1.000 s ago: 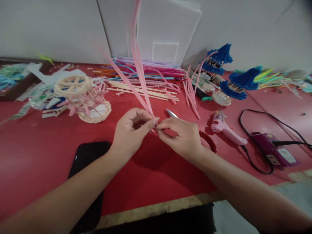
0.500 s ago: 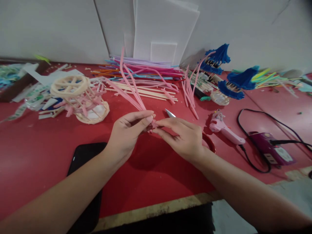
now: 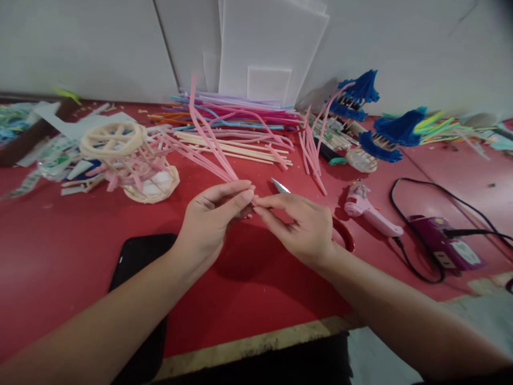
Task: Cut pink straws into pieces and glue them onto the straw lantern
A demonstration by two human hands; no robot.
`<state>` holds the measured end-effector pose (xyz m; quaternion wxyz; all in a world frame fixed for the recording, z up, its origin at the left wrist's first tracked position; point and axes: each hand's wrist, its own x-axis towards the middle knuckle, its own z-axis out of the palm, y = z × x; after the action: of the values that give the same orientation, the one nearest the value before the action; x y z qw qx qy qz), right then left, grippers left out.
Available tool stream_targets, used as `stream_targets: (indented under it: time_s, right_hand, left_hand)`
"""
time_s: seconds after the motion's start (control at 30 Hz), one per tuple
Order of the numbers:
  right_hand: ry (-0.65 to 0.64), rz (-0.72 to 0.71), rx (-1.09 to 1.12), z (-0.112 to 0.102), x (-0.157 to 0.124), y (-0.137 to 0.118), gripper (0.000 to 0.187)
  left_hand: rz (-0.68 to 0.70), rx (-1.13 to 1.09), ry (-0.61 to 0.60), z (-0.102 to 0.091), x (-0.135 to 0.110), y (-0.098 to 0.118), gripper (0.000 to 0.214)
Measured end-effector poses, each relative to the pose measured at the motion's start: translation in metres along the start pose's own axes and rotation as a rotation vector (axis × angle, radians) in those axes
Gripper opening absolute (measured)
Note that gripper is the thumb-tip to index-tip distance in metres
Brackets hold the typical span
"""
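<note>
Several long pink pipe cleaners point(image 3: 216, 152) fan out up and to the left from my left hand point(image 3: 216, 214). That hand is closed, with thumb and fingers pinching the bundle near its lower end. My right hand point(image 3: 298, 224) is also closed; its thumb and forefinger pinch the short pink ends poking out beside the left thumb. Fingers hide most of the gripped part. Just beyond the right hand, the metal tip of a pair of scissors point(image 3: 280, 185) shows, and a red handle loop point(image 3: 344, 235) emerges on the hand's other side.
A black phone point(image 3: 138, 272) lies under my left forearm. At left stands a cream-and-pink carousel-like model point(image 3: 128, 160). Pipe cleaners point(image 3: 248, 120) are piled at the back, blue-roofed models point(image 3: 390, 136) beside them. A pink glue gun point(image 3: 371, 211) and purple power strip point(image 3: 449, 243) are at right.
The upper ends of the pink pipe cleaners have swung slightly left. My right fingertips have closed in against the left ones, covering more of the pink ends.
</note>
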<state>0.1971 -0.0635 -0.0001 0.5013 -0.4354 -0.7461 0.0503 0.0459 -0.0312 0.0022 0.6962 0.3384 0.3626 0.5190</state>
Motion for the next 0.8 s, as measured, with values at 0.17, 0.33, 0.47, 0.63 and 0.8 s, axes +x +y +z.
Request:
stream_targets:
  time_s: [0.17, 0.33, 0.47, 0.63, 0.8]
  right_hand:
    - [-0.01, 0.409, 0.513, 0.005, 0.0, 0.006, 0.007]
    - [-0.009, 0.593, 0.733, 0.009, 0.0, 0.013, 0.015]
    - [-0.005, 0.61, 0.731, 0.009, -0.001, 0.012, 0.017]
    - [-0.04, 0.559, 0.632, 0.008, 0.0, 0.014, 0.012]
    - [-0.179, 0.273, 0.103, 0.007, 0.001, 0.024, 0.005]
  left_hand:
    - [0.013, -0.011, -0.053, 0.0, 0.002, 0.002, 0.012]
    - [0.033, 0.041, -0.082, -0.001, 0.0, 0.002, 0.011]
    - [0.05, 0.077, -0.1, -0.003, -0.001, 0.001, 0.011]
    - [0.084, 0.115, -0.082, -0.004, 0.002, 0.0, 0.01]
    - [0.145, 0.11, 0.083, -0.004, 0.009, 0.003, 0.013]
